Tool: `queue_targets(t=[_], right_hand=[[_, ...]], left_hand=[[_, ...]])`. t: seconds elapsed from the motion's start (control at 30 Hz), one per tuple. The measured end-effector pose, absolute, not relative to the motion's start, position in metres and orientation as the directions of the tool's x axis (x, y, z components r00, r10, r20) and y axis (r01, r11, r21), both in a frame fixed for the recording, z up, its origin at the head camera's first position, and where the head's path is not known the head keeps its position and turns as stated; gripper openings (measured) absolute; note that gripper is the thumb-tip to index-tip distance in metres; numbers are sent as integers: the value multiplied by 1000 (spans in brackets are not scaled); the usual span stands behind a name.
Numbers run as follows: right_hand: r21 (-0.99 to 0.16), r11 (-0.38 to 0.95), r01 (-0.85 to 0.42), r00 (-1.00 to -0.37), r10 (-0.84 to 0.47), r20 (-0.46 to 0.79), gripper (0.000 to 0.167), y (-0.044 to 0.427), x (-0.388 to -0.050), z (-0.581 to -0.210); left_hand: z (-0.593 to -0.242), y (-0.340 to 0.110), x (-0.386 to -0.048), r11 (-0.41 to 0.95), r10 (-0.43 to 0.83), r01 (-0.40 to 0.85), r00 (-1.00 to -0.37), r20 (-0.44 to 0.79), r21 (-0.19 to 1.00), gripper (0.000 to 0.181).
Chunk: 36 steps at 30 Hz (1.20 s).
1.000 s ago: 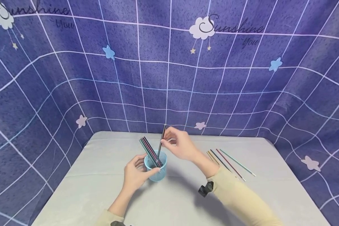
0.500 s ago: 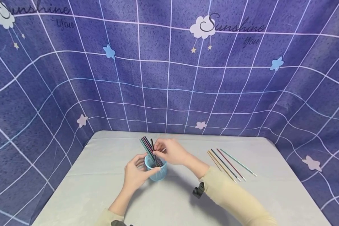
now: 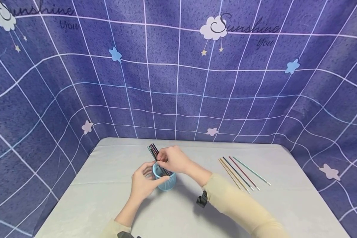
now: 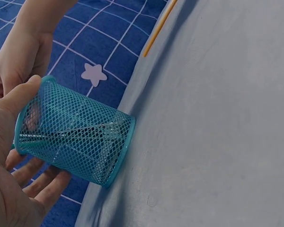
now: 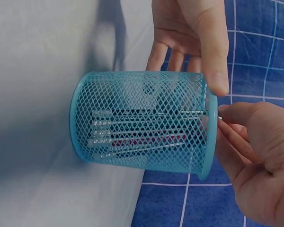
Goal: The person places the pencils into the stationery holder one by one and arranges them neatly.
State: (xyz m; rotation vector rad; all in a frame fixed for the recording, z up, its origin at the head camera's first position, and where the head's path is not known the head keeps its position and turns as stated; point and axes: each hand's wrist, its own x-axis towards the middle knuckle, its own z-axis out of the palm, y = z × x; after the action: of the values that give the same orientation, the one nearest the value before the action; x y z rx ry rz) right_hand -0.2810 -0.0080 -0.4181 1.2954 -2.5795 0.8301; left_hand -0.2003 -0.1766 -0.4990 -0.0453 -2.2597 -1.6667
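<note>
A light-blue mesh pen cup [image 3: 167, 185] stands on the table, leaning pencils [image 3: 152, 149] rising above its rim toward the back left. My left hand [image 3: 144, 181] grips the cup near the rim, thumb on the near right and fingers round the left side. At the mouth of the cup, my right hand [image 3: 175, 160] pinches a black pencil, mostly hidden behind the fingers. Through the mesh, the right wrist view shows several pencils [image 5: 132, 137] lying side by side inside the cup [image 5: 191, 163]. In the left wrist view the cup [image 4: 85, 109] has its base on the tabletop.
To the right of my hands lie several loose pencils: teal [image 3: 251, 170], red [image 3: 244, 173], dark blue [image 3: 238, 173] and yellow [image 3: 236, 176]. A purple-blue curtain [image 3: 178, 82] with grid lines hangs behind and beside the white-covered table [image 3: 178, 215].
My right hand has moved left and down, lowering the black pencil into the cup among the others. My left hand has kept its grip on the cup.
</note>
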Motion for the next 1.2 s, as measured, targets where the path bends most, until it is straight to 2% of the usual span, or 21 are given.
queue_targets(t=[0.23, 0.47, 0.7, 1.2], right_hand=[[-443, 503, -742, -660, -663, 353, 10, -14, -280, -419], [-473, 456, -754, -647, -639, 416, 5, 6, -282, -410], [-441, 496, -748, -664, -545, 513, 5, 48, -293, -397], [-443, 674, -591, -789, -368, 493, 5, 152, -300, -381]], left_hand=[[-500, -176, -201, 322, -173, 221, -942, 286, 921, 71], [-501, -176, -201, 317, -190, 213, -940, 282, 924, 72], [-501, -174, -201, 306, -202, 182, -947, 251, 934, 76], [-500, -173, -199, 312, -201, 160, -952, 230, 936, 78]])
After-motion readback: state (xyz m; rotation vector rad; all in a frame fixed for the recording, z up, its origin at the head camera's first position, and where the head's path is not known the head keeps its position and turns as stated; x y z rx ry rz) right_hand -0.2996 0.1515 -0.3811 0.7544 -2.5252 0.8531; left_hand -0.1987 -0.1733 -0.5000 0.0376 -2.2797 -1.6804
